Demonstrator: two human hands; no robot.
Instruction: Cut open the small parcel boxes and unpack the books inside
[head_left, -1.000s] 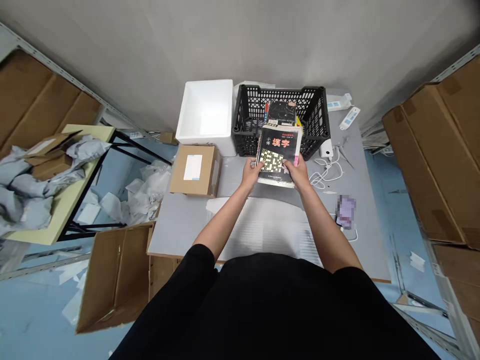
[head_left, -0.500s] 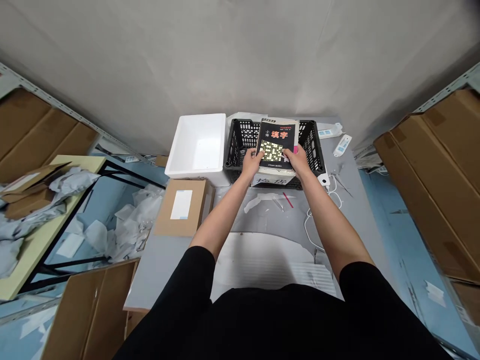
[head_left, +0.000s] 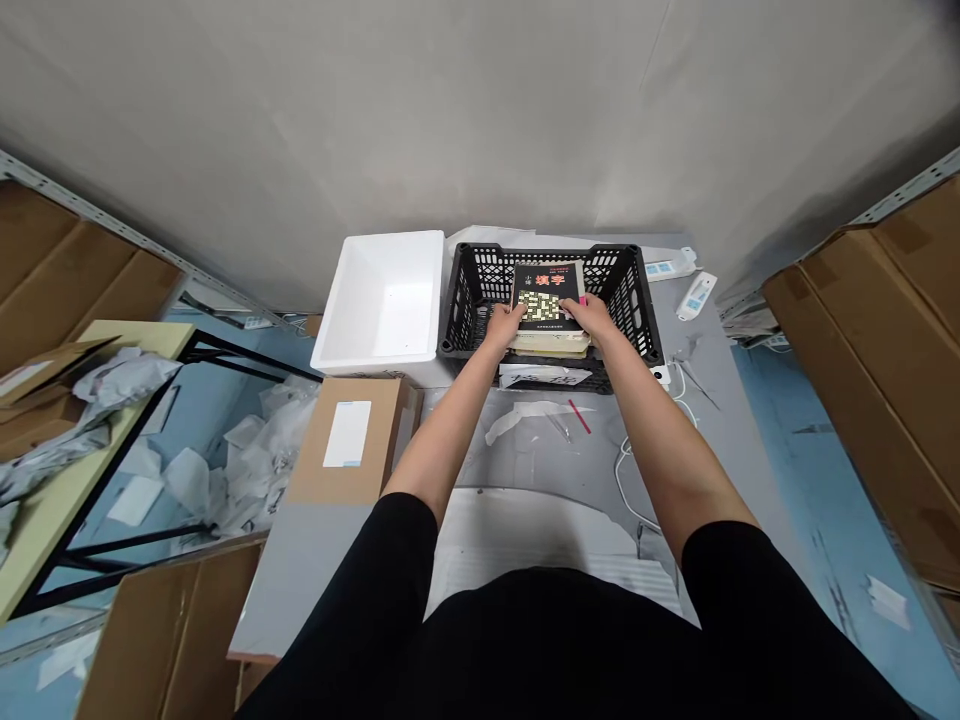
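Head view. The person's left hand point(head_left: 504, 325) and right hand point(head_left: 592, 315) are both on a black paperback book point(head_left: 538, 298) with red title characters and a yellow-and-black grid on its cover. The fingers point(head_left: 571, 304) of the right hand are bent over the book's right side, and those of the left hand are on its lower left corner. Both hands grip the book from opposite sides.

The book lies nearly flat inside a black plastic crate point(head_left: 466, 300), level with the crate's rim and above a pale block of page edges point(head_left: 547, 345). A white foam box point(head_left: 390, 238) stands just left of the crate, touching or nearly touching it. A cardboard parcel point(head_left: 330, 485) with a white label point(head_left: 347, 433) sits in front of the foam box.

On the grey surface point(head_left: 300, 590) lie a red strip point(head_left: 579, 416) and a white cable point(head_left: 626, 480). A white power strip point(head_left: 667, 268) is beyond the crate's right corner. Cardboard cartons point(head_left: 862, 400) stand on a metal shelf at right. Crumpled grey mailers point(head_left: 45, 455) lie on a yellow table point(head_left: 52, 520) at left.
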